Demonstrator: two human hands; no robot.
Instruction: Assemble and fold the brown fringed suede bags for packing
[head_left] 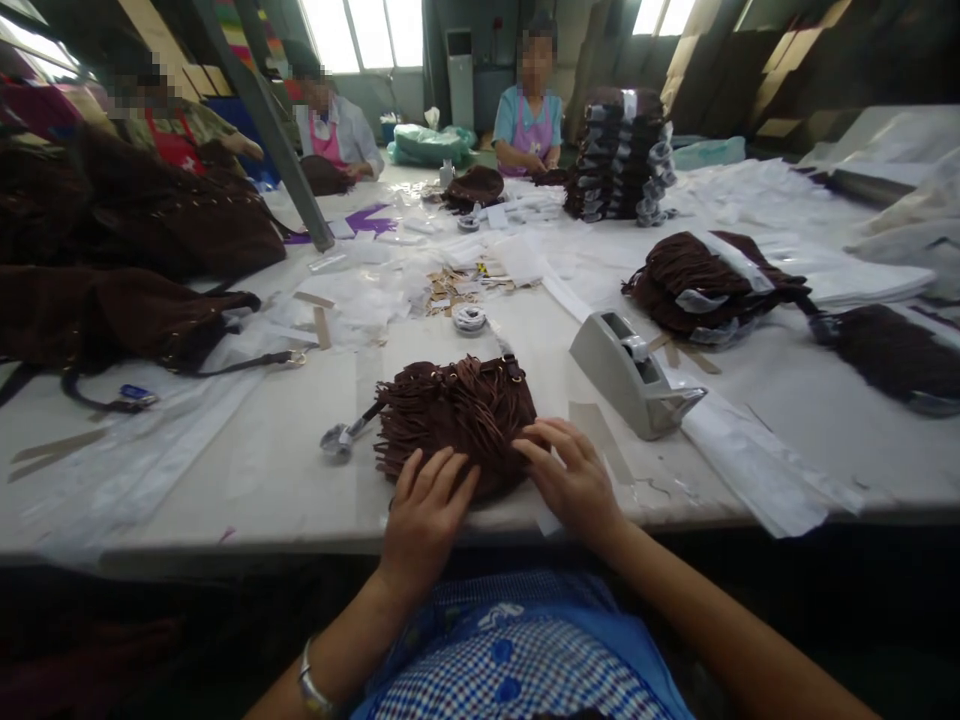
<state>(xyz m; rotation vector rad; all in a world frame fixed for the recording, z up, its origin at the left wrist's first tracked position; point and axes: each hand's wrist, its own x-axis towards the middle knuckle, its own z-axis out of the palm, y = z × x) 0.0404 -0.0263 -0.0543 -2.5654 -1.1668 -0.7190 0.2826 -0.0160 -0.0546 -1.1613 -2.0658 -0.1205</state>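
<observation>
A dark brown fringed handbag (450, 415) lies on the table right in front of me, its strands spread to both sides. A strap end wrapped in clear plastic (337, 440) sticks out at its left. My left hand (431, 510) rests on the bag's near edge, fingers stretched out and slightly apart. At the bag's right edge, my right hand (570, 475) touches the fringe, with thumb and forefinger near each other; whether strands are pinched between them is hard to see. Just right of the bag stands a grey tape dispenser (634, 375).
Brown bags (112, 310) are heaped at the left. Banded fringed bundles (712, 285) lie at the right, and a tall stack (619, 155) stands behind. Paper tags (450, 290) and a plastic-wrapped coil (469, 318) sit beyond the bag. Several people work across the table (300, 470).
</observation>
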